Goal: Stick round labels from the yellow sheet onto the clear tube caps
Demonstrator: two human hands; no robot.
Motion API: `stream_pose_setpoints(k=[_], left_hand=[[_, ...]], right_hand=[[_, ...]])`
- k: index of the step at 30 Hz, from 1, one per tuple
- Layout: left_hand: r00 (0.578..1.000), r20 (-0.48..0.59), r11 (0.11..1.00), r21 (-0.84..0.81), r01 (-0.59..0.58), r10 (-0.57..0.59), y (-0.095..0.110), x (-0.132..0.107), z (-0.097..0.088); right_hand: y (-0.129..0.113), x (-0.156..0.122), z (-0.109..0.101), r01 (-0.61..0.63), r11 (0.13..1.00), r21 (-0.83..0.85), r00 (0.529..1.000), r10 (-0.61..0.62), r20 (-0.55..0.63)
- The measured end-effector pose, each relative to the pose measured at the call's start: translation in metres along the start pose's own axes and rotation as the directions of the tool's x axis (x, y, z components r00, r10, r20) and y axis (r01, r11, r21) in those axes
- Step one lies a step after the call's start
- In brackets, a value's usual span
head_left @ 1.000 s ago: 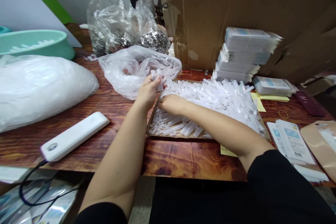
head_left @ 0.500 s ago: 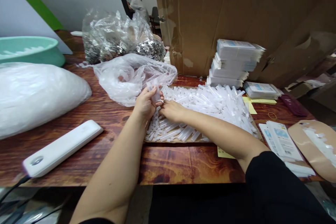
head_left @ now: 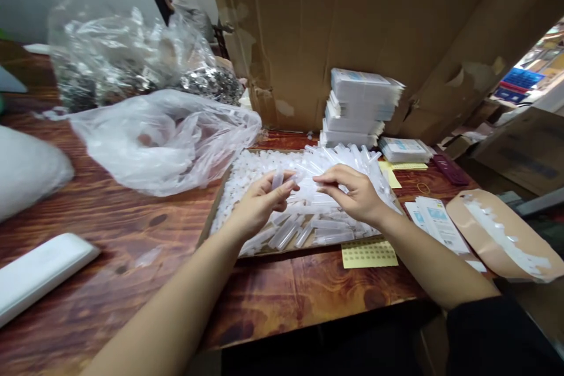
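My left hand pinches one clear tube; my right hand has fingertips pressed together, contents indiscernible, above one tray.

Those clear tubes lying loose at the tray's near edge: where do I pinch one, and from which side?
Probably from above, pinching mid-barrel across the narrow width: the tube lies flat on the cardboard tray, slim and round, with neighbours crowding it.
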State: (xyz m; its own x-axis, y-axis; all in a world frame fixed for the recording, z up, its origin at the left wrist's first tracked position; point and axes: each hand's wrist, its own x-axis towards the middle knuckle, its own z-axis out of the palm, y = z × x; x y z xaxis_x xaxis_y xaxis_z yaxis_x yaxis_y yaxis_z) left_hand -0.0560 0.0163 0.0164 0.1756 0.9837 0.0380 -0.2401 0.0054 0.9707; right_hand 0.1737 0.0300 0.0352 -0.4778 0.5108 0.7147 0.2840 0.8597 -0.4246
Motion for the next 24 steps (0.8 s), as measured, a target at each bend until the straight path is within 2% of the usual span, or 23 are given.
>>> stream_pose_setpoints(k=[5,8,12,18,21,24], left_hand=[[0.993,0.112,0.952,0.298,-0.064,0.032,-0.012,-0.008,0.014],[0.987,0.153,0.916,0.39,-0.098,0.04,-0.016,-0.012,0.021],[0.976,0.216,0.91,0.399,-0.113,0.026,-0.024,-0.015,0.026],[0.981,0.189,0.942,0.337,-0.013,-0.054,-0.028,-0.018,0.027],[0.977,0.212,0.9,0.427,-0.091,-0.002,-0.026,-0.019,0.027],[0.954,0.266,0.783,0.559,-0.273,0.142,-0.024,-0.02,0.027]], right_hand=[[-0.007,-0.036,-0.013,-0.133,0.991,0.028,0.983,0.135,-0.123],[-0.011,-0.045,-0.012,-0.083,0.995,0.062,0.983,0.092,-0.16],[-0.016,-0.046,-0.012,0.066,0.997,0.03,0.988,-0.062,-0.143],[-0.019,-0.049,-0.016,0.046,0.999,-0.02,0.983,-0.048,-0.177],[-0.021,-0.052,-0.017,0.072,0.996,-0.051,0.988,-0.078,-0.13],[-0.025,-0.056,-0.016,0.122,0.97,-0.209,0.989,-0.136,-0.051]])
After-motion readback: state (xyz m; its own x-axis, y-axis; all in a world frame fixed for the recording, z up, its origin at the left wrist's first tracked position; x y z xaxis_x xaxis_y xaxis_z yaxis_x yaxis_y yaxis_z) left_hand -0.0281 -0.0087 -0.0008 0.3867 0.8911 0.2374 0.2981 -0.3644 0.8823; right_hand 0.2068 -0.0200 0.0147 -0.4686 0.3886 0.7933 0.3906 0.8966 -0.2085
